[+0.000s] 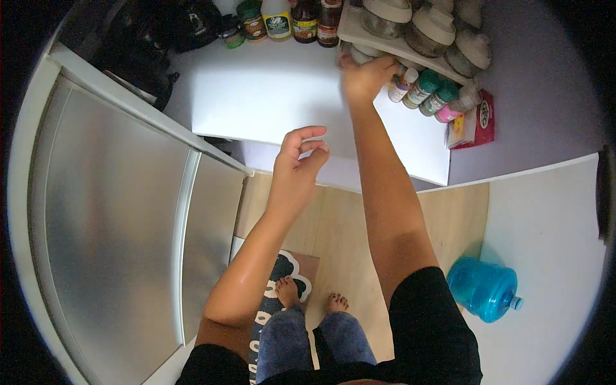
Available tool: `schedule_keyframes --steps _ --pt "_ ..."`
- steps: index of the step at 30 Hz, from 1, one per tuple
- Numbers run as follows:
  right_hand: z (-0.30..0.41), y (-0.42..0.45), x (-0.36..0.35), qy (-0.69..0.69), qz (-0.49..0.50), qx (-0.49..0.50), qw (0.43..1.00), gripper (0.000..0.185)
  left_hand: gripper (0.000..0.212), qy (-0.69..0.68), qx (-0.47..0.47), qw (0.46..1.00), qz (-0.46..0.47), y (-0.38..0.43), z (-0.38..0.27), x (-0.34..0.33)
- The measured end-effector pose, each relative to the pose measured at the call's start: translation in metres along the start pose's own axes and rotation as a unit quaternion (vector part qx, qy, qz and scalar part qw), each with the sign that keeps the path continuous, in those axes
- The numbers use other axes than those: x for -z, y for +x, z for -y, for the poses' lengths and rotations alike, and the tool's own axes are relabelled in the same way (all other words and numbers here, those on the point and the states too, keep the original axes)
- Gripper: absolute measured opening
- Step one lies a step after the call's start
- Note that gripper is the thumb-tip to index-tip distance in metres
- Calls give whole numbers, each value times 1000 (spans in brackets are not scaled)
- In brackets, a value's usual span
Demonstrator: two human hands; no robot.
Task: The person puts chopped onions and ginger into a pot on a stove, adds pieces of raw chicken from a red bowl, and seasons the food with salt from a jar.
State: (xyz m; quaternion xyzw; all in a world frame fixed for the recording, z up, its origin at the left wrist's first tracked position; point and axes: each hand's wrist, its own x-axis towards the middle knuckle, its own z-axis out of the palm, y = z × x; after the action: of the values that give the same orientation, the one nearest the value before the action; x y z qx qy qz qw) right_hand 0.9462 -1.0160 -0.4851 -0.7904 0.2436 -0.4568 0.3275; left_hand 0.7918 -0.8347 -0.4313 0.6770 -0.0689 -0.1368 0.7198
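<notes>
My right hand (366,79) reaches to the left end of a small white shelf rack (392,42), its fingers at the lower level. Round pale lids (362,54) show just beyond its fingers; whether it grips one is hidden. A row of spice bottles (421,88), two with green caps, stands to the right of that hand. Over the white counter's front edge hangs my left hand (303,156), with fingers curled and apart and nothing in them. Under the rack's reach, the white counter (269,96) spreads before me.
Glass jars with pale lids (430,31) fill the rack's top. Condiment bottles (278,19) line the back. A red box (483,118) stands at right. A refrigerator (115,202) flanks my left; a blue water jug (483,288) lies on its side at right. A patterned mat (310,262) is underfoot.
</notes>
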Motion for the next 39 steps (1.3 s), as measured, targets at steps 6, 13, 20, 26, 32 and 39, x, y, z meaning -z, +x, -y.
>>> schedule_keyframes --steps 6,13,20,26,32,39 --pt "8 6 -13 -24 20 -85 996 101 25 -1 13 1000 11 4 5 15" --pt "5 16 -30 -68 2 -71 995 110 20 29 18 999 25 -6 18 24" --pt "13 15 -24 19 6 -119 993 96 17 16 7 1000 23 -21 30 35" --pt "21 -4 0 49 -15 -74 996 94 16 12 1 1000 23 -27 19 27" --pt "78 -48 72 138 93 -168 972 100 26 -43 56 998 2 -41 -10 27" --pt "186 -105 273 246 337 -119 901 110 88 -107 -95 986 -88 -135 -71 -3"
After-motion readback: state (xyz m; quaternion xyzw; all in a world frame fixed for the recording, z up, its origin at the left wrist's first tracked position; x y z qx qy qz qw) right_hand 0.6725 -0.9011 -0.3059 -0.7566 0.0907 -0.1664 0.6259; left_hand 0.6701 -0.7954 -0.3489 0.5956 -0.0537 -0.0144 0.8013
